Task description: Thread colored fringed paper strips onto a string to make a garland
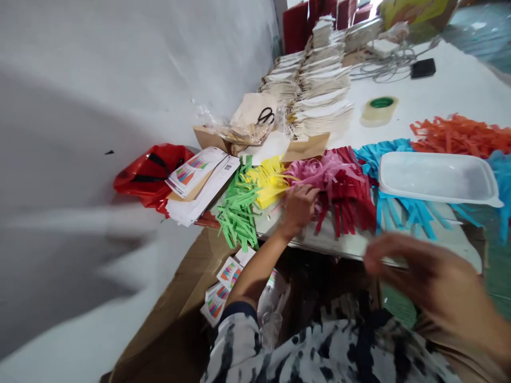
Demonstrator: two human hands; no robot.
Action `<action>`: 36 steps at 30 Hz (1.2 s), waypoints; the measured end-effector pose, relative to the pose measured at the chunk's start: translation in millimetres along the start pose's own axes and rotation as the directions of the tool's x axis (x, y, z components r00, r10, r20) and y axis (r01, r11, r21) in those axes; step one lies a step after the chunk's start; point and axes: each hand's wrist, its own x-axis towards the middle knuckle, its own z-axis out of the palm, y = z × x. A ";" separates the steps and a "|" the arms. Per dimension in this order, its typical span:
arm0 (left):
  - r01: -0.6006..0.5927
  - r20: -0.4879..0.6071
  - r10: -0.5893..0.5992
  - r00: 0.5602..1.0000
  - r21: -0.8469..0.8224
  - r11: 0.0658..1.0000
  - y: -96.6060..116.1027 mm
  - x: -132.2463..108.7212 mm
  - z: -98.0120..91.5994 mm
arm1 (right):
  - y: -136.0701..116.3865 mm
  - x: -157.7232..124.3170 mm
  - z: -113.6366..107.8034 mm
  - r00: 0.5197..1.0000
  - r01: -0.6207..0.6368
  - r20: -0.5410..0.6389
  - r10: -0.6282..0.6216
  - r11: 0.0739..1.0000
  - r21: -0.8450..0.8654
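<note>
Bundles of cut paper strips lie along the near edge of a white table (451, 85): green strips (238, 215), yellow strips (268, 181), pink strips (315, 171), dark red strips (351, 199), blue strips (403, 210) and orange strips (459, 133). My left hand (298, 206) reaches to the pink and yellow strips with its fingers curled into them. My right hand (435, 284) hovers near the table edge, below the blue strips, blurred by motion; its fingers are smeared.
A white plastic tray (437, 178) lies on the blue strips. Stacks of white tags (319, 96), scissors (265, 114), a tape roll (379, 109) and a black box (423, 68) sit further back. Printed cards (195, 173), a red bag (149, 173) and a cardboard box (179, 319) are at the left.
</note>
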 end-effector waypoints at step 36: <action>-0.163 -0.036 0.160 0.986 -0.083 0.983 -8.5 33.8 -1.4 | 109.1 101.5 72.2 0.984 -0.083 -0.151 0.092 0.995 0.063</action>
